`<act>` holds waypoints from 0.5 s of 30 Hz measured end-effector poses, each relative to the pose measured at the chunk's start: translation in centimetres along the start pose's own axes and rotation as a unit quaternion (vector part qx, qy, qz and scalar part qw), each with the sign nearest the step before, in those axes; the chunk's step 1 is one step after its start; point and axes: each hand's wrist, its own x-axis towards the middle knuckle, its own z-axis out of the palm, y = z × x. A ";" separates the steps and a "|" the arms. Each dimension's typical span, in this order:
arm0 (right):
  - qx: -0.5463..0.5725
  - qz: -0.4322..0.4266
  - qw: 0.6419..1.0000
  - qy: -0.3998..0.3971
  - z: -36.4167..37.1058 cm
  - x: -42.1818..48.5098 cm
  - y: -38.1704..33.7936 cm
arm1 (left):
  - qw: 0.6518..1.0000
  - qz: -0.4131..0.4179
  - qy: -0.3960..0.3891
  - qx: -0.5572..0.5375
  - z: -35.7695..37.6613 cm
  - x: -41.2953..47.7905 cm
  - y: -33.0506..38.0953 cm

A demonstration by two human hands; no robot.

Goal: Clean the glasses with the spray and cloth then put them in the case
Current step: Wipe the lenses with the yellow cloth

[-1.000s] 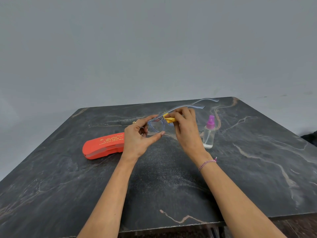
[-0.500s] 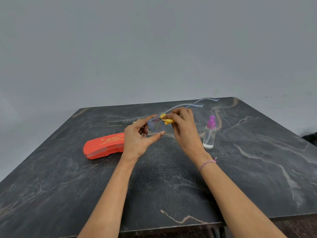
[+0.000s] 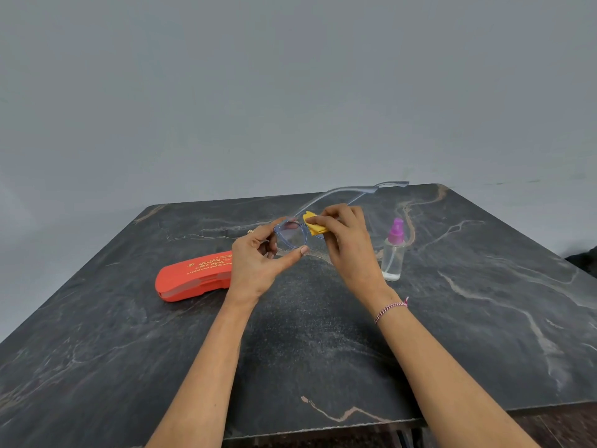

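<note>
Clear blue-framed glasses (image 3: 292,236) are held above the table's middle, their temples pointing away toward the far edge. My left hand (image 3: 258,263) pinches the left lens rim between thumb and fingers. My right hand (image 3: 347,244) pinches a small yellow cloth (image 3: 312,227) against the right lens, which its fingers mostly hide. A closed red glasses case (image 3: 190,279) lies on the table left of my left hand. A clear spray bottle (image 3: 393,253) with a purple nozzle stands upright just right of my right hand.
The dark marble table (image 3: 484,318) ends near the bottom of the view and at a grey wall behind. A dark object (image 3: 586,261) shows at the right edge beyond the table.
The cloth under my right fingers has shifted slightly on the right lens. The glasses, the left hand, the case and the bottle stay where they were.
</note>
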 end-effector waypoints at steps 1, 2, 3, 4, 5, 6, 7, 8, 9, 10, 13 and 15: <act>0.001 -0.004 1.000 -0.004 0.0 0.0 -0.1 | 1.000 -0.003 0.003 -0.009 0.0 0.1 -0.1; -0.003 -0.002 1.000 -0.005 -0.1 0.1 -0.1 | 1.000 -0.008 0.008 -0.020 -0.1 0.1 -0.1; -0.010 0.003 1.000 -0.004 -0.1 0.2 -0.1 | 0.999 -0.013 0.016 -0.036 -0.1 0.2 -0.2; -0.012 0.009 1.000 -0.003 -0.1 0.2 -0.1 | 0.998 -0.017 0.027 -0.053 -0.2 0.2 -0.2; -0.009 0.010 1.000 -0.007 -0.2 0.1 -0.1 | 0.997 -0.023 0.037 -0.068 -0.2 0.2 -0.1; -0.003 0.007 1.000 -0.016 -0.2 0.1 -0.1 | 0.995 -0.028 0.045 -0.083 -0.3 0.3 -0.1; 0.001 -0.002 1.000 -0.029 -0.2 0.1 -0.2 | 0.993 -0.034 0.052 -0.096 -0.4 0.4 -0.1; 0.003 -0.014 0.999 -0.041 -0.1 0.0 -0.3 | 0.991 -0.041 0.060 -0.112 -0.5 0.4 0.0; 0.000 -0.026 0.998 -0.049 0.0 0.0 -0.4 | 0.988 -0.050 0.069 -0.129 -0.7 0.5 0.0; -0.009 -0.038 0.998 -0.050 0.1 0.0 -0.5 | 0.984 -0.060 0.078 -0.150 -0.8 0.6 -0.1; -0.038 -0.060 0.997 -0.014 0.2 0.1 -0.4 | 0.974 -0.084 0.095 -0.188 -0.8 0.7 0.2; -0.047 -0.066 0.997 0.014 0.0 0.2 -0.4 | 0.973 -0.086 0.088 -0.197 -0.6 0.7 0.5</act>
